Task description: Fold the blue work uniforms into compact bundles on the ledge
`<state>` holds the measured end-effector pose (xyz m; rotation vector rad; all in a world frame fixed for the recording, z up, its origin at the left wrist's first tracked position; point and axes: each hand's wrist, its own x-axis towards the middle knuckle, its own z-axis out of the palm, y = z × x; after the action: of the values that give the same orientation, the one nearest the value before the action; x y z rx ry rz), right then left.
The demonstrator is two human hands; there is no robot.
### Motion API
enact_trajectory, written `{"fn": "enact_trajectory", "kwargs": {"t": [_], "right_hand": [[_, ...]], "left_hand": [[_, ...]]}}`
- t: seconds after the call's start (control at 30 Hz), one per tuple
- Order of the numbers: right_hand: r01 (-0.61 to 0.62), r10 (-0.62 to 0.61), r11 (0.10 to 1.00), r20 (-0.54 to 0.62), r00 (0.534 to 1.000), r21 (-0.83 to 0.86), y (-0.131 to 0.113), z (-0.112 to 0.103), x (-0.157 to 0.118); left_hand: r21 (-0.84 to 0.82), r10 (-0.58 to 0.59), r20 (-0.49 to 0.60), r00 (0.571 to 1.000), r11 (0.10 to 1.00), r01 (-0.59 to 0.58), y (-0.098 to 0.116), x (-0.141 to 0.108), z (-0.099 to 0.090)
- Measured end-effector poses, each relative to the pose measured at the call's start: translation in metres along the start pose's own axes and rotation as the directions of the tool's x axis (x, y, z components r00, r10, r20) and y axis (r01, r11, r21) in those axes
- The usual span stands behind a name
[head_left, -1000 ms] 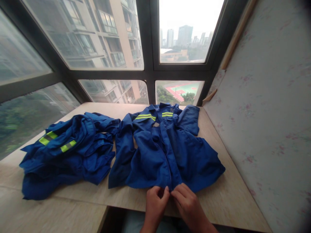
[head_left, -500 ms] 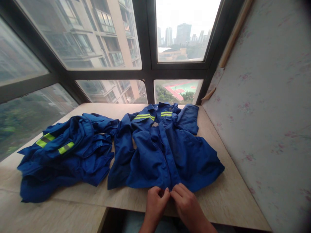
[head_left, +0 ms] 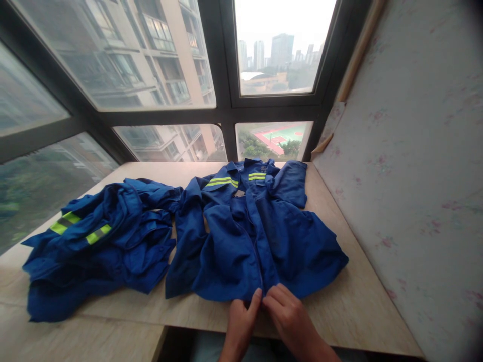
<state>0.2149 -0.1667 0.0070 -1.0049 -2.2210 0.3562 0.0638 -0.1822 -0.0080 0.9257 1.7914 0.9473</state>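
Observation:
A blue work jacket (head_left: 226, 241) with yellow reflective stripes lies front up, its collar toward the window. Its two front edges meet near the bottom hem. There my left hand (head_left: 243, 314) grips the hem of the left front panel, thumb on top and fingers tucked beneath. Right beside it, my right hand (head_left: 289, 311) pinches the bottom corner of the other panel with curled fingers. The fingertips of both hands nearly touch, and they hide the end of the front closure.
A second blue garment (head_left: 101, 251) with yellow-grey bands lies crumpled at the left. Both rest on a beige ledge (head_left: 124, 327) under dark-framed windows (head_left: 222, 113). A wallpapered wall (head_left: 407, 176) bounds the right side, its covering peeling near the frame.
My left thumb has straightened and points up along the jacket's front edge; its fingers have slid under the hem. My right hand has barely moved. The view has shifted slightly.

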Motion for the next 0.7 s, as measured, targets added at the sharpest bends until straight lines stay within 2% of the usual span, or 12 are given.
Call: {"fn": "enact_trajectory", "kwargs": {"t": [0.17,0.33,0.53,0.7], "right_hand": [[0.006,-0.006,1.0,-0.003,1.0,0.021,0.0,-0.003,0.0],[0.023,-0.022,0.999,-0.012,1.0,0.033,-0.002,-0.007,0.001],[0.054,-0.053,0.998,-0.031,0.998,0.027,-0.005,-0.008,0.002],[0.066,-0.061,0.996,-0.069,0.996,0.06,-0.003,-0.004,0.0]], "left_hand": [[0.103,-0.079,-0.023,0.997,0.991,0.081,0.007,0.006,0.004],[0.018,-0.112,-0.063,0.992,0.993,0.113,0.01,0.005,0.006],[-0.103,-0.111,-0.021,0.994,0.989,0.109,0.015,0.005,0.004],[-0.03,-0.232,0.026,0.972,0.972,0.233,0.014,0.008,0.004]]}}
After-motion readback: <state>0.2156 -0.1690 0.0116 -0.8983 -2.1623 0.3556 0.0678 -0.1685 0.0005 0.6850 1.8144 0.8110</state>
